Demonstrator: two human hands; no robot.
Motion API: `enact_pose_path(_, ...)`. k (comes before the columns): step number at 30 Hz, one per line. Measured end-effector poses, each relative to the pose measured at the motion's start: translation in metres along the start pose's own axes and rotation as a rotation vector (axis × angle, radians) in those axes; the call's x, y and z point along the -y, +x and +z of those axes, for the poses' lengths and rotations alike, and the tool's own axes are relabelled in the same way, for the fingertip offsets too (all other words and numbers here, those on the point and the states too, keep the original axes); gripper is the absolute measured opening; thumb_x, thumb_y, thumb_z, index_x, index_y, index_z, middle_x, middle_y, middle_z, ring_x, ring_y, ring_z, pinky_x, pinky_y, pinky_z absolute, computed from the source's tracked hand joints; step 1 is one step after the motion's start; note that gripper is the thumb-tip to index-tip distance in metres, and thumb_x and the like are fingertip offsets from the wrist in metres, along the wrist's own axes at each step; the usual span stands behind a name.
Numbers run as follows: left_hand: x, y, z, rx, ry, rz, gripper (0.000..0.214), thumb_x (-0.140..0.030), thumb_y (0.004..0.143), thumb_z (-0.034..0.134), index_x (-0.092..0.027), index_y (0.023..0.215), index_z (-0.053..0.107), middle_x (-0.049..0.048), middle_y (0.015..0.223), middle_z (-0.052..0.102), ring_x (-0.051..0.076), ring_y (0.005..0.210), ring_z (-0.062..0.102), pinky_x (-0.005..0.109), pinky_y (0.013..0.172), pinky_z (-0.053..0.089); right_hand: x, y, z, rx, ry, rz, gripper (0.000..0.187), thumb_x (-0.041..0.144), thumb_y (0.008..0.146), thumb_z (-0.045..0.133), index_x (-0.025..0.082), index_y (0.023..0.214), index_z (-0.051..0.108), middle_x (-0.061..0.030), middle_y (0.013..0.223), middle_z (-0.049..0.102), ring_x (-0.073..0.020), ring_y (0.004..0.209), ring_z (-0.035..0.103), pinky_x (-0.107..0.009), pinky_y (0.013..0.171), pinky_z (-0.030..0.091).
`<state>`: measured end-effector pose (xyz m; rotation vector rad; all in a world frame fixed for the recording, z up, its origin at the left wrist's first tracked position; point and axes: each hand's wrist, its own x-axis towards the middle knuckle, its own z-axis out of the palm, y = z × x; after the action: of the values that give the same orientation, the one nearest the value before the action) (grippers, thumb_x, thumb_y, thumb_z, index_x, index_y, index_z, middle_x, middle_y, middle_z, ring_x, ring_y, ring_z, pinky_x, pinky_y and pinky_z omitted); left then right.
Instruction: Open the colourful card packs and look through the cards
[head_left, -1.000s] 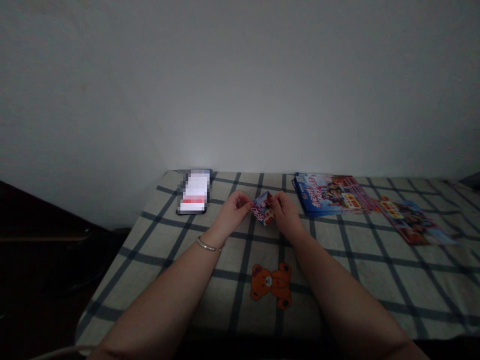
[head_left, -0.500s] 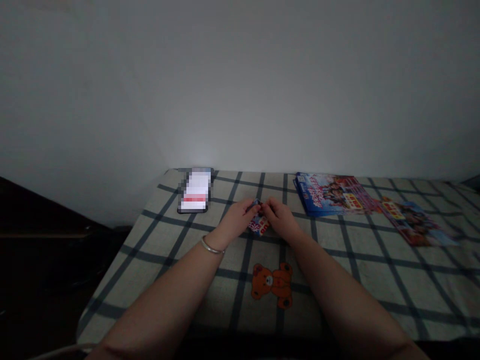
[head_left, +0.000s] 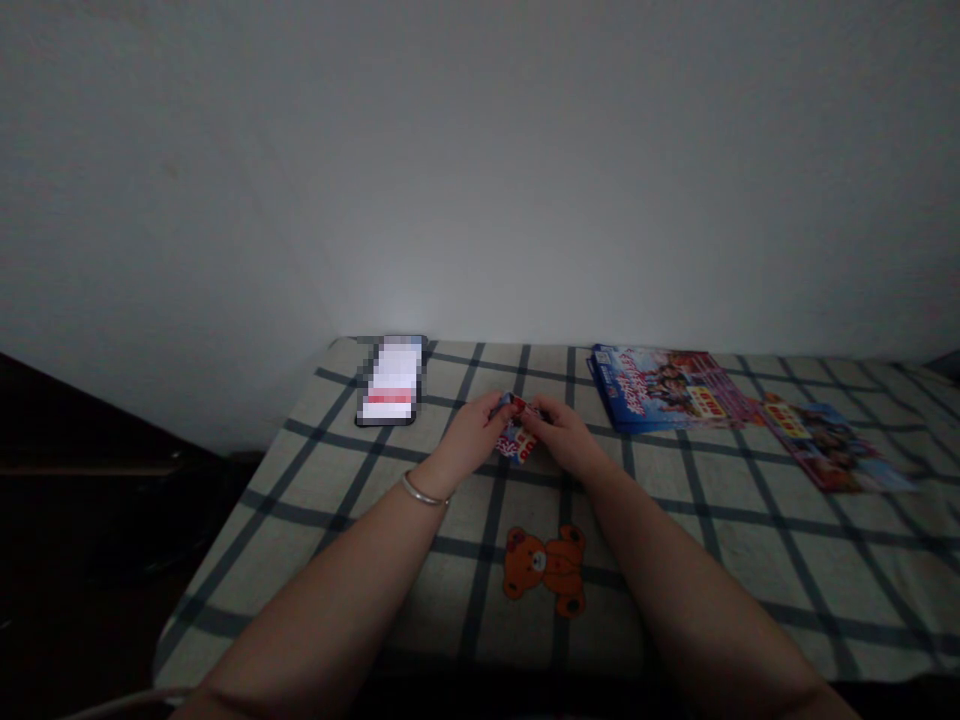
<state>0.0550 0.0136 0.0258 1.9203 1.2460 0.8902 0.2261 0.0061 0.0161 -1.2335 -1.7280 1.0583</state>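
Between my two hands is a small folded piece of printed paper [head_left: 516,441], red, white and blue, like the leaflets at the right. My left hand [head_left: 477,428] is closed on its left side, thumb on top. From the other side my right hand [head_left: 561,430] pinches its right edge. The fingers cover part of the paper, so its full folded shape is hidden. A silver bangle [head_left: 424,490] circles my left wrist.
A lit phone [head_left: 391,380] with a blurred screen lies at the back left. Toward the right rest a stack of colourful leaflets [head_left: 660,385] and another leaflet [head_left: 836,445]. The checked tablecloth [head_left: 697,490] bears a bear picture [head_left: 545,568]. Behind stands a white wall [head_left: 480,180].
My fingers have shifted on the folded paper, and its lower edge has risen a little. More of its red upper part shows between my hands.
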Motion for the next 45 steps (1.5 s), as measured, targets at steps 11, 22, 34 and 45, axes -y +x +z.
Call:
enact_pose_path(11,-0.0030,0.0020,-0.0053,-0.071,-0.153,-0.063,0.026,-0.036,0.091,0.043,-0.017,0.086,0.061,0.0021,0.079,0.066,0.016,0.072,0.059,0.027,0.066,0.046,-0.0007,0.0006,-0.0002,-0.031,0.080,0.021,0.038,0.056,0.084,0.049,0.021,0.069,0.052,0.0034,0.062,0.049,-0.0127,0.060,0.044,-0.025,0.054,0.031)
enact_pose_path(22,-0.0027,0.0004,-0.0023,-0.039,-0.190,-0.078,0.026,-0.035,0.089,0.043,-0.017,0.087,0.061,0.0035,0.082,0.066,0.018,0.074,0.060,0.028,0.066,0.046,-0.0036,-0.0009,0.0014,0.033,0.314,0.105,0.042,0.061,0.080,0.053,0.021,0.070,0.057,0.0032,0.060,0.049,-0.0115,0.054,0.042,-0.025,0.051,0.030)
enact_pose_path(34,-0.0050,0.0001,-0.0042,-0.042,-0.195,-0.073,0.028,-0.036,0.091,0.042,-0.018,0.091,0.062,0.0037,0.086,0.068,0.017,0.077,0.062,0.028,0.070,0.048,-0.0035,-0.0013,-0.0007,-0.005,0.166,0.084,0.045,0.062,0.084,0.045,0.022,0.067,0.055,0.0026,0.058,0.051,-0.0133,0.055,0.046,-0.026,0.053,0.034)
enact_pose_path(45,-0.0035,-0.0003,-0.0062,0.050,-0.090,-0.080,0.023,-0.036,0.079,0.061,-0.016,0.091,0.064,0.0017,0.078,0.066,0.017,0.070,0.058,0.027,0.064,0.044,0.0015,-0.0019,0.0007,-0.058,0.098,0.039,0.029,0.049,0.080,0.056,0.021,0.078,0.062,0.0016,0.066,0.058,-0.0143,0.060,0.051,-0.026,0.056,0.039)
